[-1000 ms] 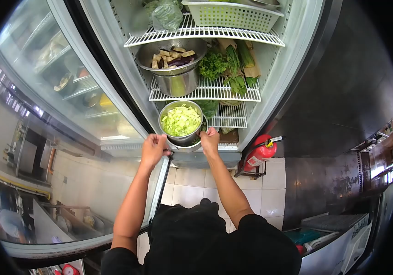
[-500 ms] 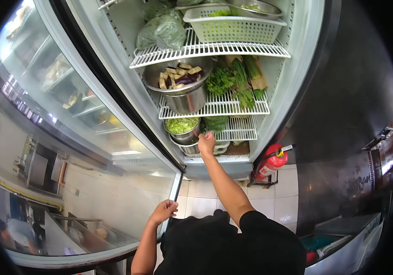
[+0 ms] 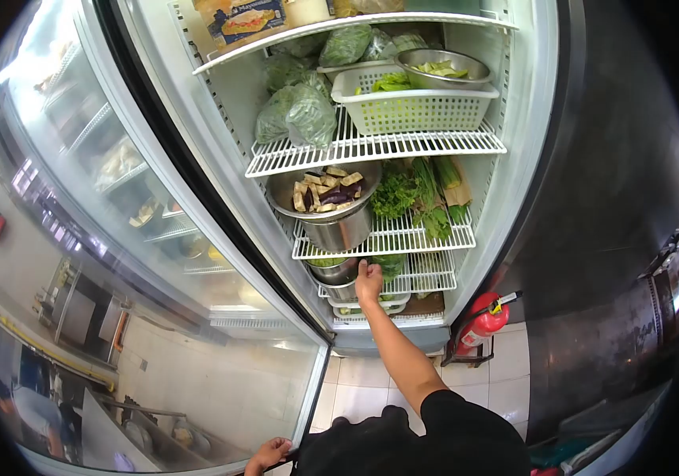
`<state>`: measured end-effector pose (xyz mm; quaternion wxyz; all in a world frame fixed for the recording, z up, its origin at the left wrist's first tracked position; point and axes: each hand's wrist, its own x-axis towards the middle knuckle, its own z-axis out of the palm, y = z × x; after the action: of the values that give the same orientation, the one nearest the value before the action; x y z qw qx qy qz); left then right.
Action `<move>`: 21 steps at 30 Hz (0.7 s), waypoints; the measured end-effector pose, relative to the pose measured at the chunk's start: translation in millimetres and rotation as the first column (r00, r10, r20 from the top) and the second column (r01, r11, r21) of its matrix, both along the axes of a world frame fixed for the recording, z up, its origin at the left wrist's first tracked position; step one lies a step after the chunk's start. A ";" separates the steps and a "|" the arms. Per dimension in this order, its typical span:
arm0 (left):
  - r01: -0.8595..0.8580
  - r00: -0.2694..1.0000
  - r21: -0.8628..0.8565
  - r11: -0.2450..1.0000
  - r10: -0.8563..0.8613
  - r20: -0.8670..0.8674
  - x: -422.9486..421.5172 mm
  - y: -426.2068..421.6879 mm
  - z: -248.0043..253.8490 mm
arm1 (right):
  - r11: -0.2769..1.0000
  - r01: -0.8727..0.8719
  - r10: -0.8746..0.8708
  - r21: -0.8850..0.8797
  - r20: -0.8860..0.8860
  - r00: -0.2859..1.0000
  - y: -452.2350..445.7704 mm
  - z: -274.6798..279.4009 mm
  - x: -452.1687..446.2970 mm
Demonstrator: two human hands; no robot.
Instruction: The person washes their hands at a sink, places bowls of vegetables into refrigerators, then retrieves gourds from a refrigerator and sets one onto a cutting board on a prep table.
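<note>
My right hand (image 3: 369, 282) is closed at the right rim of a metal pot (image 3: 334, 273) on the low shelf of the fridge; the pot's green chopped contents show only at its top, under the shelf above. My left hand (image 3: 273, 452) is low, beside the edge of the open glass door (image 3: 197, 381), with fingers curled; whether it holds anything is unclear. Above the pot, a steel colander (image 3: 282, 194) of cut eggplant (image 3: 328, 190) rests on a larger pot (image 3: 339, 232). Leafy herbs (image 3: 395, 192) lie to its right.
Higher up are bagged greens (image 3: 298, 115), a white perforated basket (image 3: 418, 111) and a metal bowl (image 3: 478, 70). A red fire extinguisher (image 3: 483, 319) stands right of the fridge. Through the glass door, a person (image 3: 34, 416) shows at lower left.
The pot of chopped greens has gone deeper onto the low shelf, with my right hand at its rim. My left hand has left the pot and dropped toward the door edge. The view has tilted up.
</note>
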<state>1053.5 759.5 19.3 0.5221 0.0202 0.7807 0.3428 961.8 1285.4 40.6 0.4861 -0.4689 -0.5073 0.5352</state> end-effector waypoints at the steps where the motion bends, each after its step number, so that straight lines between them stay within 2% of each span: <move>1: 0.109 0.994 -0.009 0.994 -0.109 0.018 1.5 -1.2 5.3 | 0.995 0.005 -0.006 0.095 0.009 1.000 3.9 -14.4 -3.6; 2: 0.118 0.993 -0.019 0.993 -0.117 0.024 3.5 -5.1 0.0 | 0.996 -0.074 0.077 0.043 -0.063 0.995 5.8 -21.9 -1.9; 3: 0.049 0.998 0.009 0.999 -0.049 0.041 3.6 -4.6 -8.2 | 0.989 -0.149 0.148 -0.001 -0.141 0.979 8.3 -28.1 1.5; 4: -0.012 0.998 0.042 0.999 0.010 0.055 2.5 -2.0 -14.1 | 0.975 -0.220 0.212 -0.028 -0.180 0.961 -2.5 -2.5 23.0; 5: -0.046 0.998 0.035 0.998 0.045 0.048 3.6 8.2 -5.6 | 0.981 -0.192 0.185 -0.018 -0.185 0.965 -0.8 -6.2 30.7; 8: -0.148 0.985 0.114 0.982 0.137 0.104 4.6 18.3 -2.8 | 0.964 -0.246 0.243 -0.104 -0.042 0.969 -11.5 -1.1 64.2; 11: -0.117 0.993 0.163 0.980 0.115 0.020 9.1 23.5 2.9 | 0.961 -0.275 0.277 0.043 -0.051 0.960 -31.2 25.5 93.3; 12: -0.110 0.994 0.175 0.978 0.108 0.018 9.0 25.0 4.9 | 0.955 -0.281 0.291 0.096 -0.118 0.949 -35.4 39.7 97.6; 15: -0.054 0.998 0.271 0.961 0.047 0.033 12.6 23.7 8.2 | 0.943 -0.185 0.230 0.276 -0.142 0.963 -44.5 125.1 105.5; 16: 0.020 1.000 0.304 0.953 -0.026 0.016 11.2 23.5 7.9 | 0.923 -0.167 0.222 0.345 -0.125 0.967 -42.5 154.8 103.8; 17: 0.094 0.995 0.337 0.937 -0.098 -0.004 10.8 24.7 10.5 | 0.921 -0.133 0.213 0.365 -0.186 0.959 -40.6 183.2 96.6; 19: 0.082 0.996 0.367 0.927 -0.086 -0.005 11.8 25.0 22.6 | 0.961 -0.161 0.220 0.224 -0.267 0.938 -31.6 233.8 83.6; 21: 0.121 0.993 0.390 0.913 -0.117 -0.035 10.6 21.2 20.5 | 0.985 -0.130 0.146 0.116 -0.147 0.978 -23.3 272.4 71.5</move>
<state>1064.1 780.7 39.8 0.5232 0.1732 0.6967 0.4593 1033.3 1262.1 312.9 0.5100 -0.3629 -0.5270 0.5749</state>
